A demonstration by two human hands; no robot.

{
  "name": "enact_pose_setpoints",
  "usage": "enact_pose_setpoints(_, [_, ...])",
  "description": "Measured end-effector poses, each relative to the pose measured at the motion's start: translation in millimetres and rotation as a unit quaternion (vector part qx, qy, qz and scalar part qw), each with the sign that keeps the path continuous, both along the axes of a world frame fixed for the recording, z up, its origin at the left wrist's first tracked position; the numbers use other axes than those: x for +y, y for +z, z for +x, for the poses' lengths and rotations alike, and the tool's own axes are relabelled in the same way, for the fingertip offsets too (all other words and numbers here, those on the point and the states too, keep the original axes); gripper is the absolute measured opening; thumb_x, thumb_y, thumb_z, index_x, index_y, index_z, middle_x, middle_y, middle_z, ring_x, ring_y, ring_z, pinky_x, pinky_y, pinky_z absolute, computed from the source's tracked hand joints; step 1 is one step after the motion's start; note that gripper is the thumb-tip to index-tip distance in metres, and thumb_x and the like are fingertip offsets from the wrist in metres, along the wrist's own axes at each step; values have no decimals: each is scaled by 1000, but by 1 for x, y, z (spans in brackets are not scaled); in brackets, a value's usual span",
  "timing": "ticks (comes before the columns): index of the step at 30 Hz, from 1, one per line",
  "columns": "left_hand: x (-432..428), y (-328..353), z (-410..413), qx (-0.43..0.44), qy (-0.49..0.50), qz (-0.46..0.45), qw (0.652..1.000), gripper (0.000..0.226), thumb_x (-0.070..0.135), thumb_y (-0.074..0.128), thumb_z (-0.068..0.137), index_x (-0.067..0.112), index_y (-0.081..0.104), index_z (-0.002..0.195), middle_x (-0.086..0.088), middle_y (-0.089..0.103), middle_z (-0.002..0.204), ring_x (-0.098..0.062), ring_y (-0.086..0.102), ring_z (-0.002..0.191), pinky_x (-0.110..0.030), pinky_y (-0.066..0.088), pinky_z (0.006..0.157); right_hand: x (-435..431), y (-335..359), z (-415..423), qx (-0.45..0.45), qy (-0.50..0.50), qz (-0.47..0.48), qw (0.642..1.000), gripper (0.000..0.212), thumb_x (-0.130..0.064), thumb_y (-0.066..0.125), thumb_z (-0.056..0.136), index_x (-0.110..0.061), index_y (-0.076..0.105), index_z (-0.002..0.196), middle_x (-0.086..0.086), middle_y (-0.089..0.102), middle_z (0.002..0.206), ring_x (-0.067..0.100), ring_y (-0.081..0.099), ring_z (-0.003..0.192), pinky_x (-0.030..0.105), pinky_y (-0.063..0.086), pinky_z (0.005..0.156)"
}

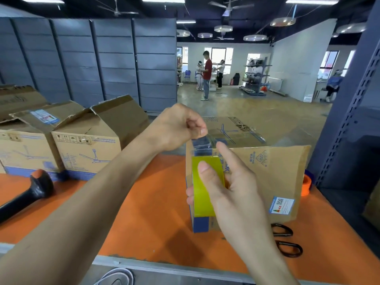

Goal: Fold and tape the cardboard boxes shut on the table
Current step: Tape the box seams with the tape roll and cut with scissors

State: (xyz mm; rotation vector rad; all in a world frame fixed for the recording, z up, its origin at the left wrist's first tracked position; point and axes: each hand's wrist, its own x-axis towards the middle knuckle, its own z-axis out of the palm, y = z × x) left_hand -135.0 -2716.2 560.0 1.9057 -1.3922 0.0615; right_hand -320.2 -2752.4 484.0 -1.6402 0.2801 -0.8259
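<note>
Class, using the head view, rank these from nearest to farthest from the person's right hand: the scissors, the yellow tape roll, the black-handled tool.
1. yellow tape roll: held in the right hand itself.
2. scissors: lying on the orange table, just to the right of that hand's wrist.
3. black-handled tool: far across the table, at its left edge.

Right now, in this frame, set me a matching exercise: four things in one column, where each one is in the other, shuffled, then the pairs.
1. tape roll
2. free tape end
3. scissors
4. black handheld tool

A. lying on the orange table, at the left
B. pinched by the left hand
C. gripped in the right hand
D. lying on the table in front of the box, at the right

Pairs: 1-C, 2-B, 3-D, 4-A
</note>
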Motion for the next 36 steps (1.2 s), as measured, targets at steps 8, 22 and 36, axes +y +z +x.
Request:
enact_pose_setpoints(8, [-9, -4, 6, 3, -11, 12, 1000, 9, 23, 78, 90, 27, 76, 82, 6, 69, 74, -4, 58, 68, -25, 50, 75, -5, 3, 3, 3, -8, 13, 1000, 56, -33, 63, 98, -32, 44, 150, 8, 76, 85, 19, 75, 64, 22, 58, 56])
enact_pose_setpoints(22, [-2, -24, 3, -39, 60, -30, 997, 20, 34, 82, 85, 31, 79, 105, 6, 51, 122, -9, 53, 118, -27, 40, 105, -7, -4, 1, 7, 3, 18, 1000, 53, -34, 61, 99, -31, 46, 150, 4, 76, 80, 19, 75, 64, 21, 57, 56])
enact_pose_setpoints(36, [19, -43, -9, -44, -2, -79, 996, 29, 47, 65, 93, 25, 83, 95, 18, 75, 103, 7, 65, 103, -18, 47, 94, -9, -15, 4, -11, 1, 10, 1000, 50, -37, 59, 101, -37, 45, 148, 9, 74, 76, 25, 74, 65, 40, 63, 64])
